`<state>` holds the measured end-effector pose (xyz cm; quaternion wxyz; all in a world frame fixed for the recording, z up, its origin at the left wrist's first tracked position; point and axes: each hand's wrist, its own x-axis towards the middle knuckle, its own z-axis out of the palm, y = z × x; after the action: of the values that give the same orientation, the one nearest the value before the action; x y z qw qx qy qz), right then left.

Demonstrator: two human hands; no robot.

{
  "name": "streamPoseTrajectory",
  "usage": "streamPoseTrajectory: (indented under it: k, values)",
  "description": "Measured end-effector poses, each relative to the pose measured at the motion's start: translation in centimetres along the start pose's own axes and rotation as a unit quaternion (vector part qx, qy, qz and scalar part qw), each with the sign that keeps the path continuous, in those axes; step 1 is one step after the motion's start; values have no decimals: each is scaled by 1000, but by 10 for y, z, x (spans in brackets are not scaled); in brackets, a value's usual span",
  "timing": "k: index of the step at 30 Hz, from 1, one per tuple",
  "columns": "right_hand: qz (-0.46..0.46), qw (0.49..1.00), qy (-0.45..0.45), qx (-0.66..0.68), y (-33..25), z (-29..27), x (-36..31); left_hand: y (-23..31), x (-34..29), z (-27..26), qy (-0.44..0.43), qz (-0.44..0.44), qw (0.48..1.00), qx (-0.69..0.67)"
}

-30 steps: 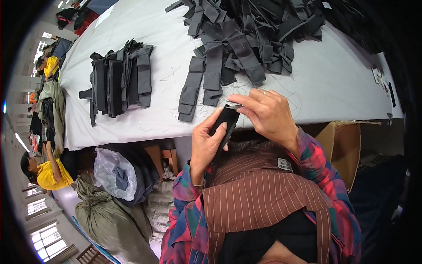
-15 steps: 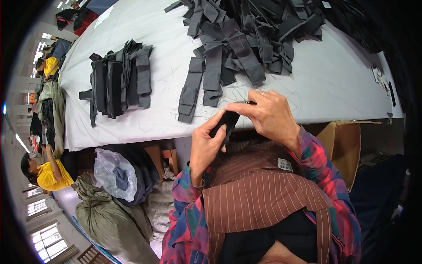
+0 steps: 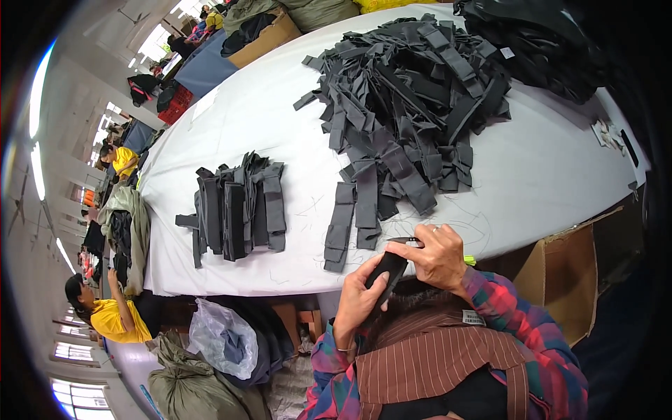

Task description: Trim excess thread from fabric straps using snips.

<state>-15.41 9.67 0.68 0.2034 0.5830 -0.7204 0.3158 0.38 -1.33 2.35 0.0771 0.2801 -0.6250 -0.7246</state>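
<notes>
A person in a checked shirt and brown striped apron (image 3: 434, 364) holds a black cloth strip (image 3: 389, 271) just at the near edge of a white-covered desk (image 3: 532, 189). The hands are close together at the strip. The left hand (image 3: 364, 294) is clamped around it, thumb lying along its face. The right hand (image 3: 439, 255) has bent fingers, and its index finger reaches to the strip's upper end; a second before, that finger was raised clear and a grey end showed beneath it. A small dark piece shows among the right fingers, too hidden to name, and whether they grip it cannot be told.

The view has tilted up since half a second ago, so the desk sits lower and more of the room appears: along the top are a cardboard box (image 3: 269, 42) with dark cloth in it and a bright yellow bag (image 3: 388, 5). A small yellow-green thing (image 3: 470, 260) now shows beside the right wrist.

On the desk, the neat pile (image 3: 234, 210) of strips at left and the large loose heap (image 3: 413, 105) farther right lie as before, with stray threads (image 3: 301, 213) between.
</notes>
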Motion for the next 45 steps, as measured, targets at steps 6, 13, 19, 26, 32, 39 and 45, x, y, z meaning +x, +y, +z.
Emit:
streamPoseTrajectory:
  k: [6,13,19,26,32,39,45]
  values:
    - [29,999,34,30,-7,-8,3,11,-5,4,-28,-30,996,-79]
    - [3,978,-79,192,15,-17,6,4,-11,7,-2,-58,994,-93]
    - [34,963,-89,250,25,-30,23,14,-4,-2,-33,-35,996,-77]
    - [2,957,-95,275,29,-19,16,11,-6,1,-26,-56,995,-72]
    - [-19,962,-120,245,27,-17,12,4,-7,0,-43,-56,995,-64]
    - [-30,970,-129,206,27,-18,15,3,-5,0,-45,-65,995,-60]
    - [-16,970,-113,215,28,-16,12,2,-3,-3,-80,-57,993,-62]
